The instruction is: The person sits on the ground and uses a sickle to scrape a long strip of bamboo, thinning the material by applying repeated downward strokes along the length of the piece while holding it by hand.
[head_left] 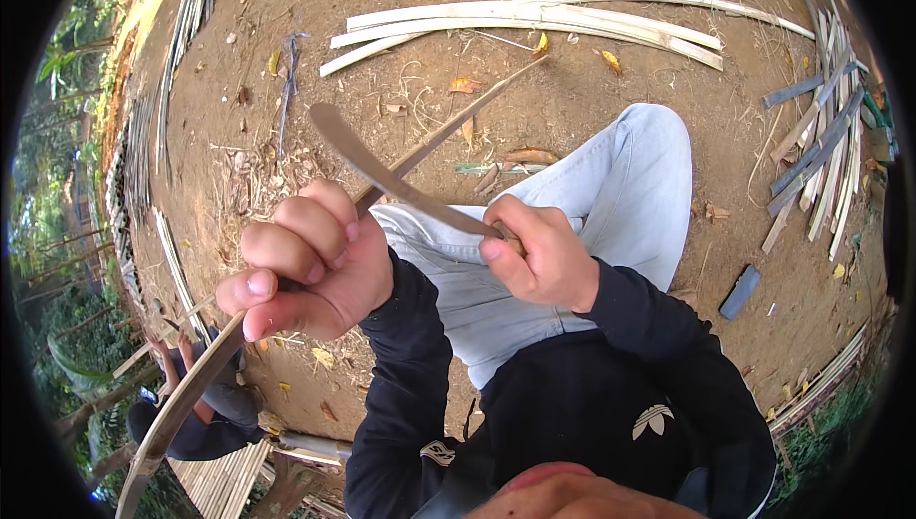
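Left hand [315, 261] is gripping the strip [448, 138], right hand [544, 257] is holding the knife [405, 192] across it just past those fingers [310, 221], so I'd keep the blade [345, 142] nice and shallow.

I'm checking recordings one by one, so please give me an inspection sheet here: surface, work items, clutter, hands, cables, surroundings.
Surface: brown ground, littered with dry leaves.
Work items: long strip and curved knife, crossing in view; contact unclear.
Clutter: pale strips ahead, mixed pile and dark block at right.
Hands: left hand grips the strip; right hand holds the knife's handle.
Cables: nothing seen.
Surroundings: greenery at left; another person lower left.
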`<state>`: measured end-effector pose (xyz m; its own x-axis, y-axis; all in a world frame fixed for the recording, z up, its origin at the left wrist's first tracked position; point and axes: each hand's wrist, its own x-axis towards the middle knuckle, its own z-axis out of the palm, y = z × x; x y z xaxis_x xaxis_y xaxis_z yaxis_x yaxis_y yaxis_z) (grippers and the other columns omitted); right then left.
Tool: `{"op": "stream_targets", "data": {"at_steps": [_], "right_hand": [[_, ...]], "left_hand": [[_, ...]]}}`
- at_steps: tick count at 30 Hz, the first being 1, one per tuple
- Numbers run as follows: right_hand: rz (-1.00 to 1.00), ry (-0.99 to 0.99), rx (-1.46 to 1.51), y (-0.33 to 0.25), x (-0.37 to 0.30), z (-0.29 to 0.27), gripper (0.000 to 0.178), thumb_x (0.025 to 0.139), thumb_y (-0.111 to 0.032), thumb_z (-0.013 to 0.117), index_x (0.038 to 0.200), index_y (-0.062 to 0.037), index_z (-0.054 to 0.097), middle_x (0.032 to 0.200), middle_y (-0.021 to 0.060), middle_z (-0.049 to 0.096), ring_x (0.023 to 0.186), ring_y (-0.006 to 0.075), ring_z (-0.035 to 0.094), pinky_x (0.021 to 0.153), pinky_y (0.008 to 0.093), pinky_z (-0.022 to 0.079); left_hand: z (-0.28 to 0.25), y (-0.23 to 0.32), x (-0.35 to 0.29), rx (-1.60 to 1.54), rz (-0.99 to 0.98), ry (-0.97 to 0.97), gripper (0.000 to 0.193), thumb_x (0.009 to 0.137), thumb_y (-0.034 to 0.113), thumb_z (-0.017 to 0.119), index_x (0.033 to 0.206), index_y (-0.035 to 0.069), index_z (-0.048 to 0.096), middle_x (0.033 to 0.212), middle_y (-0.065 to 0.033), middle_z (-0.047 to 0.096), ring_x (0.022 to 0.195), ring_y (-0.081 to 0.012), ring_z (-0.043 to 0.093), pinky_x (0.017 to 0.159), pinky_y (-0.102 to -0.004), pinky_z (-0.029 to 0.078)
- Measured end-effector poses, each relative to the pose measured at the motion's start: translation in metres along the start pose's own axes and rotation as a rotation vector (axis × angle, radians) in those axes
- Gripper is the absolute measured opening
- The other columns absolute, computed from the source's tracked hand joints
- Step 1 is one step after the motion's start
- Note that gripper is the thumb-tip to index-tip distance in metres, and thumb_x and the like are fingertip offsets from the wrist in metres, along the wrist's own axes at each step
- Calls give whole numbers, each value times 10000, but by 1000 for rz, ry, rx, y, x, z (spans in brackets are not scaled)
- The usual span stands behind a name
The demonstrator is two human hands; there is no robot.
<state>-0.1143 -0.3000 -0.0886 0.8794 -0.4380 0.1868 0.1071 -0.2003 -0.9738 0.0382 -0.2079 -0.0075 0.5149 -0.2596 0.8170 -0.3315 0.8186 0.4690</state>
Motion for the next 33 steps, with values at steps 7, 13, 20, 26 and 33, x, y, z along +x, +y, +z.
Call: {"op": "stream_targets", "data": {"at_steps": [7,13,20,26,33], "right_hand": [[-6,-26,-28,1,1,-6,245,898,-247,554,929,-6,525,533,141,488,502,321,553,491,372,408],[-34,-2,-73,-6,3,-11,268,916,-261,549,940,5,524,557,152,502,532,345,569,496,372,412],[-17,26,-11,7,3,-16,341,937,-337,536,937,4,524,550,139,494,531,334,571,496,372,412],[64,-13,-66,9,5,-21,359,941,-359,518,933,0,523,543,147,474,491,318,522,495,378,402],[115,-47,-27,13,11,-17,354,944,-352,514,930,1,526,556,155,475,499,332,529,500,384,399]], "left_hand": [[-5,2,-3,5,3,30,335,984,442,421,1023,125,519,666,19,354,503,-100,323,487,-278,310],[-7,-4,11,30,-25,38,336,989,451,404,1026,141,528,668,20,357,503,-99,331,492,-283,316],[1,-4,16,15,-73,29,352,977,469,420,1018,145,552,666,28,352,505,-98,331,507,-287,323],[4,-2,12,69,-51,-2,343,978,464,423,1023,147,546,668,30,345,503,-93,322,505,-272,312],[4,4,3,99,-57,18,329,980,453,429,997,137,521,662,26,339,509,-95,321,514,-278,309]]}}
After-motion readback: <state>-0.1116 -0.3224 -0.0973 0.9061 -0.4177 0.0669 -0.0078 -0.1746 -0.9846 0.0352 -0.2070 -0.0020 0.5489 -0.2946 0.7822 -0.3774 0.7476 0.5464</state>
